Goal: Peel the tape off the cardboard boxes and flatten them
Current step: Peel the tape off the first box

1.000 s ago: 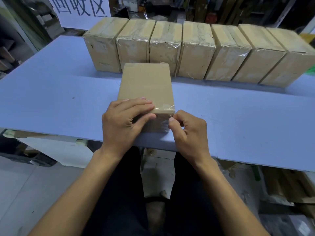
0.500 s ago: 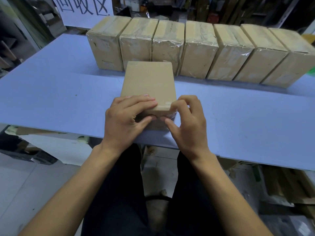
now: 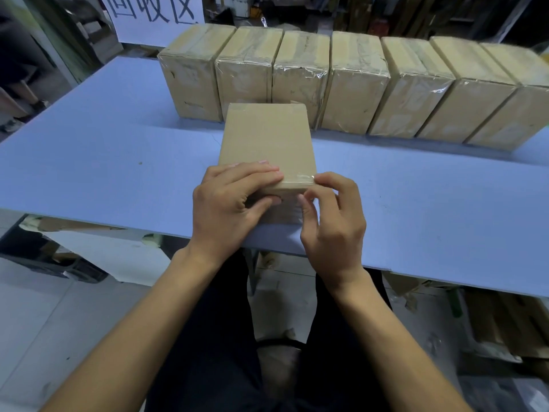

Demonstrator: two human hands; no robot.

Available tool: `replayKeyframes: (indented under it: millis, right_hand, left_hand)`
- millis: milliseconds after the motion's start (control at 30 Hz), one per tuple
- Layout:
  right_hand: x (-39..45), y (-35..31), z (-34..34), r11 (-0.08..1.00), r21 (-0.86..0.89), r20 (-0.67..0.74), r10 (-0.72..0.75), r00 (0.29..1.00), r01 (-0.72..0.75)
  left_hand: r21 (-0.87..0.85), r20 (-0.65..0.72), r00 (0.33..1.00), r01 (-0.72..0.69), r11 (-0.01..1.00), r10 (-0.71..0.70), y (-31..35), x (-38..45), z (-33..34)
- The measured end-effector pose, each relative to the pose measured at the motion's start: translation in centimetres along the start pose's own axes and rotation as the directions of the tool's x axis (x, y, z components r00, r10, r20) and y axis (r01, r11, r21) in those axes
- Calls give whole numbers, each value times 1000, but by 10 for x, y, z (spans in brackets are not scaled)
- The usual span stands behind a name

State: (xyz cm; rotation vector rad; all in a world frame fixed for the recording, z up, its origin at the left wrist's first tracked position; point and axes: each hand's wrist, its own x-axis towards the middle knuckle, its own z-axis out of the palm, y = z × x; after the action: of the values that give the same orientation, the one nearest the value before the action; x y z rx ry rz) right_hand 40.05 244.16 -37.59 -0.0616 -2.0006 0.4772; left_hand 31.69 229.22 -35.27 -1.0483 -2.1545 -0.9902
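Observation:
A brown cardboard box (image 3: 266,138) lies on the blue table (image 3: 104,173) close to its front edge. Clear tape (image 3: 300,177) wraps its near top edge. My left hand (image 3: 231,203) grips the box's near left corner, fingers on top and thumb against the front face. My right hand (image 3: 332,215) is at the near right corner, its fingertips curled onto the taped edge; whether a tape end is pinched cannot be made out.
A row of several taped cardboard boxes (image 3: 350,81) stands across the back of the table. A white sign (image 3: 154,16) hangs behind them at the left. Cardboard scraps (image 3: 499,325) lie under the table at the right.
My right hand has risen from the box's front face to its near top right corner and picks at the taped edge. My left hand keeps its hold.

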Motion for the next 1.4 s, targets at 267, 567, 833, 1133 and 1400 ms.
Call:
replayKeyframes:
  millis: [267,567,833,1133,1400]
  right_hand:
    - [15,2,-13,955,189,23,229,973,-229]
    - [24,-2,-12,974,150,185,142,972,-171]
    - [27,-3,-16,324,633,321,717,619,-703]
    - [28,-8,-15,563,364,374,642,670,-742]
    - [82,-27,-35,864,332,328,270,905,-378]
  left_hand:
    - [6,-15,1000,7,1000,-7,1,0,2]
    - [17,5,1000,18,1000,-18,4,1,1]
    - [23,-40,999,4,1000,-3,1,0,4]
    - [7,-45,999,23,1000,-22,5,4,3]
    - [-327,266,959,185,927,-97,11,17,-12]
